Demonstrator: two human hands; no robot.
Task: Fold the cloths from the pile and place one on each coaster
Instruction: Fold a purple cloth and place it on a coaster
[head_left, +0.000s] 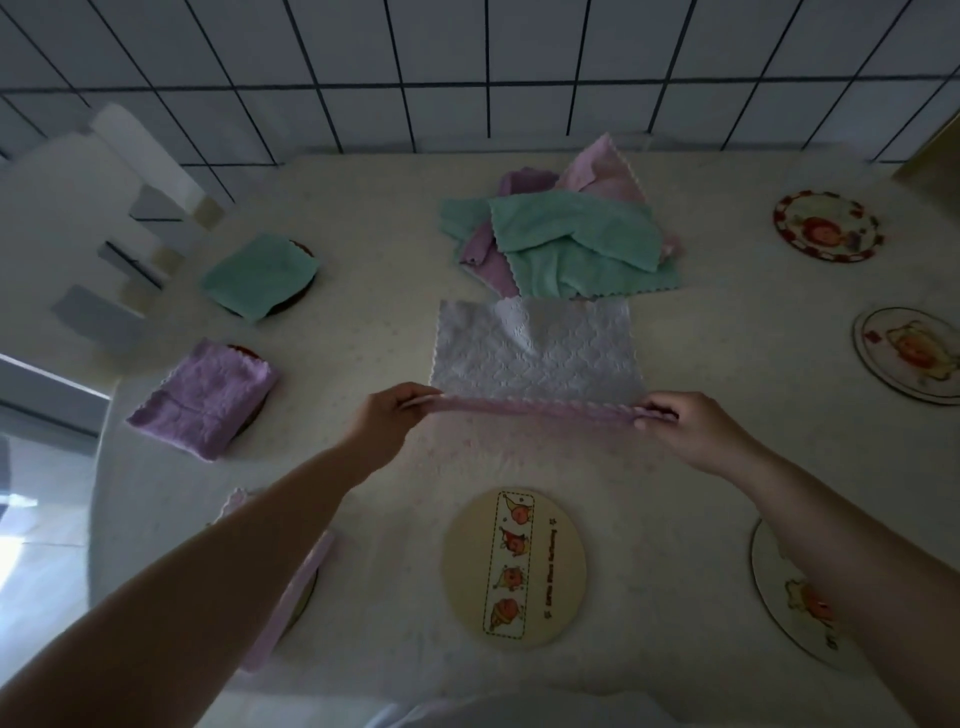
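Both hands hold one pink cloth (537, 358) stretched between them over the middle of the desk (727, 322): the left hand (387, 423) has its grip pinched shut on the near left corner, and the right hand (691, 423) has its grip pinched shut on the near right corner. The near edge is lifted and pulled taut, while the far part lies flat on the desk with its pale, patterned underside up, its far edge touching the pile (563, 244) of green and pink cloths behind it. To the left, a folded green cloth (260, 275) sits on a dark coaster, and nearer, a folded purple cloth (205, 397) covers another coaster. Under the left forearm, a folded pink cloth (291, 597) seems to lie on a third coaster, though the arm hides most of it. Bare coasters lie elsewhere: a cream round coaster (561, 566) with a strip of cartoon figures just in front of the hands, a red-rimmed coaster (826, 226) at the far right, a pale coaster (909, 353) at the right edge, and one (779, 587) partly hidden beneath the right forearm. A tiled wall (467, 67) rises behind the desk.
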